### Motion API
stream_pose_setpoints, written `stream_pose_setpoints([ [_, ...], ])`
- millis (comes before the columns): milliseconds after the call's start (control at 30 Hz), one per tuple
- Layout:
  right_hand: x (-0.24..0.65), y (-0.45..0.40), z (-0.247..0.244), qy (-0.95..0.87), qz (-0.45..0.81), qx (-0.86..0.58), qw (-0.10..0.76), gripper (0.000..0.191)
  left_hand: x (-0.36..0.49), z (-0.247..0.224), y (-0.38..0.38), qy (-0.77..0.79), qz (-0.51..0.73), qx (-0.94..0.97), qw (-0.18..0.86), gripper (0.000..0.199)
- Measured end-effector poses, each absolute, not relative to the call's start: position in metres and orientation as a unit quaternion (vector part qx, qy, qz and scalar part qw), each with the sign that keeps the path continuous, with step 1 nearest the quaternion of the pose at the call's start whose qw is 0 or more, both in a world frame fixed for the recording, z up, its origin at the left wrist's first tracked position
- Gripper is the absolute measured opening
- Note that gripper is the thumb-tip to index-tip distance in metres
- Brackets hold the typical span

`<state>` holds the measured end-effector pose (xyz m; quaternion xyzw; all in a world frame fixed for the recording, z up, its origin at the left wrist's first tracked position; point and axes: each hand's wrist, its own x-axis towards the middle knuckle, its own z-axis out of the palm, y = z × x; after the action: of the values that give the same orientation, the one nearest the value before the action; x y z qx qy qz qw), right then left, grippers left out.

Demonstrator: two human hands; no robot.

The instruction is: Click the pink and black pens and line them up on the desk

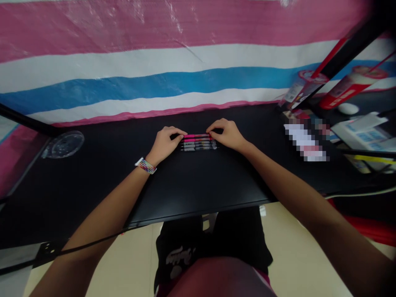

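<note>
Several pens lie side by side, pointing left and right, on the black table (198,185). At the far side of the row is a pink pen (197,136), pinched at its left end by my left hand (166,144) and at its right end by my right hand (227,134). A second pink-ended pen lies right beside it. Nearer to me are grey and clear pens (199,146), which neither hand grips. A colourful band (146,165) is around my left wrist.
A clear plastic lid (66,144) lies at the left. At the right are two drink cups (305,88) (352,86) with straws, a white mouse (348,109), papers and packets (368,132), and a pale cable. A striped sheet (173,86) hangs behind the table.
</note>
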<state>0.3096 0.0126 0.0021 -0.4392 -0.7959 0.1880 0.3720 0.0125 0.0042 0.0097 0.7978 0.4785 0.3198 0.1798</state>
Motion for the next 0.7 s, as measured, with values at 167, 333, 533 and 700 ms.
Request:
stream_pose_setpoints([
  [167, 0.307, 0.009, 0.005, -0.785, 0.180, -0.440, 0.398, 0.022, 0.012, 0.011, 0.004, 0.483, 0.315, 0.795, 0.187, 0.023],
  [333, 0.301, -0.013, 0.038, -0.744, 0.229, -0.413, 0.473, 0.018, 0.005, 0.011, 0.009, 0.491, 0.334, 0.776, 0.214, 0.038],
  [533, 0.298, -0.032, 0.068, -0.721, 0.284, -0.390, 0.497, 0.018, 0.005, 0.012, 0.012, 0.489, 0.303, 0.790, 0.211, 0.025],
  [700, 0.308, -0.024, 0.048, -0.808, 0.127, -0.469, 0.333, 0.033, 0.010, 0.010, 0.013, 0.480, 0.277, 0.810, 0.194, 0.025],
])
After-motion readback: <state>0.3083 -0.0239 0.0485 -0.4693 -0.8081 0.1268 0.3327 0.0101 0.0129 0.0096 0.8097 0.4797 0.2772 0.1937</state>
